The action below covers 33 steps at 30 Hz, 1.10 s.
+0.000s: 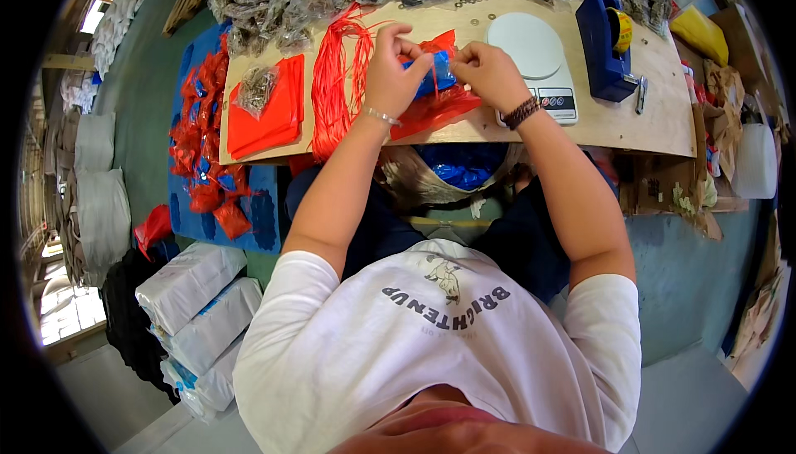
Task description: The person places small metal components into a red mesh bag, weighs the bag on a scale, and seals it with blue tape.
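Observation:
A small blue plastic packet (440, 71) lies on a red plastic bag (435, 112) at the table's middle, between my hands. A thin red strip runs over the packet. At its left side, my left hand (398, 68) has thumb and forefinger close together by the packet; whether they pinch the strip cannot be told. My right hand (491, 74) has its fingertips pinched at the packet's right edge, on something too small to make out, perhaps the strip's end. Beside my left hand lies a bundle of red plastic strips (336, 87).
Flat red bags (264, 124) carry a clear bag of metal parts (256, 90). A kitchen scale (528, 50), a blue tape dispenser (603, 50) and nail clippers (641, 94) are at right. Bagged metal parts (267, 0) line the back. Red packets (202, 137) fill a blue pallet (264, 199).

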Available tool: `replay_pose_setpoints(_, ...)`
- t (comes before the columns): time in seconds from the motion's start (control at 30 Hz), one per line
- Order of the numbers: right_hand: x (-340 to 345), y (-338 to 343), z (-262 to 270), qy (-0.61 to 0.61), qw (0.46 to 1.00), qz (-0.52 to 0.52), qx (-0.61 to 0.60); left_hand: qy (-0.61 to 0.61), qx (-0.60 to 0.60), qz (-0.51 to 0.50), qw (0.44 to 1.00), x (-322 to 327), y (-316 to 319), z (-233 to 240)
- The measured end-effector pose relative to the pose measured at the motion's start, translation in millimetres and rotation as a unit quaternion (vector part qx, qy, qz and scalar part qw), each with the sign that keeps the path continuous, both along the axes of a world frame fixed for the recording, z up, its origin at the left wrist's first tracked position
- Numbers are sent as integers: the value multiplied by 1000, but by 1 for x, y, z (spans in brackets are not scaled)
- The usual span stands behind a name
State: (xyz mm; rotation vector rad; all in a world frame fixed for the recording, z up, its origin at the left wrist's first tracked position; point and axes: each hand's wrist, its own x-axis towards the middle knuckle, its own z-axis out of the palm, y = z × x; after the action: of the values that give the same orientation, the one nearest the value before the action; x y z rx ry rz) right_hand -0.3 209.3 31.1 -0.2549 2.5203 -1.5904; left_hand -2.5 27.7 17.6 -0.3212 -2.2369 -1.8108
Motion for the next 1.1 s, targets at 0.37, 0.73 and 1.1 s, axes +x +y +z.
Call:
replay_pose_setpoints(0.37, -50, 2, -53, -110, 990, -54, -76, -62, -284, -35, 956, -63, 5, -8)
replay_pose_setpoints(0.73, -47, -2, -51, -146, 988, -12, -47, -116, -443, -41, 888, -70, -2, -3)
replay_pose_setpoints(1.1, -52, 0, -66, -106, 994, -7, -20, -88, -448, -63, 887, -117, -22, -30)
